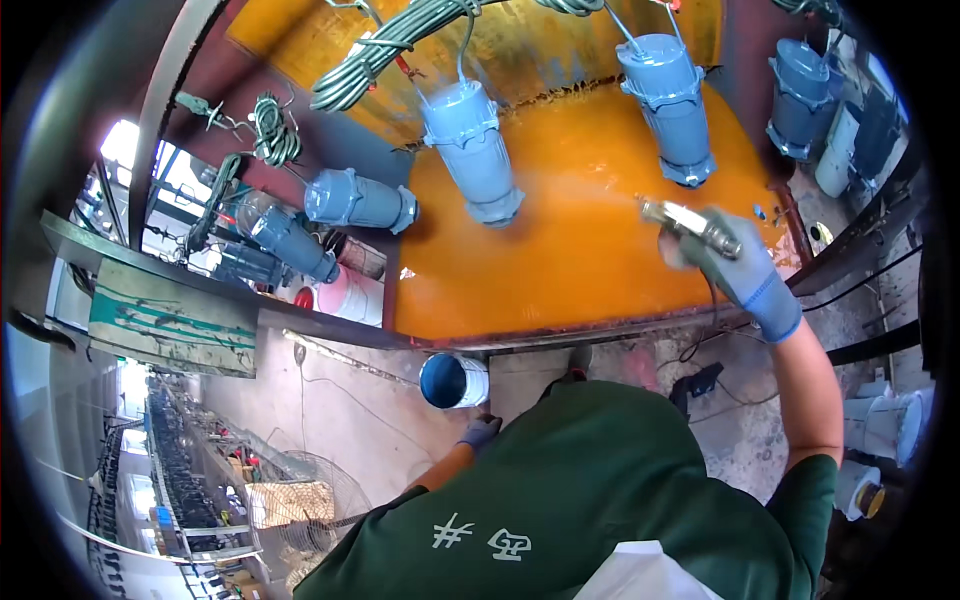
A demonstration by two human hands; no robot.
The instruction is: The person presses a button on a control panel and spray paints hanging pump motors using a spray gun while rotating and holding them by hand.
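Note:
My right hand [735,265], in a grey-blue glove, grips a metal spray gun [688,222] whose nozzle points left, with a faint mist in front of it toward a hanging blue pump body [475,150]. A second blue pump body [668,105] hangs just above the gun. Both hang on hooks before an orange-stained booth floor [570,260]. My left hand [480,432], also gloved, hangs low by my green shirt, fingers curled, holding nothing that I can see, just below a bucket of blue paint [452,381].
More blue pump bodies hang at the left [358,200] and the upper right [800,95]. Coiled green cables [385,50] run overhead. A pink bucket [350,295] stands left of the booth, a wire fan guard [315,495] lies on the concrete floor, and hoses trail at the right.

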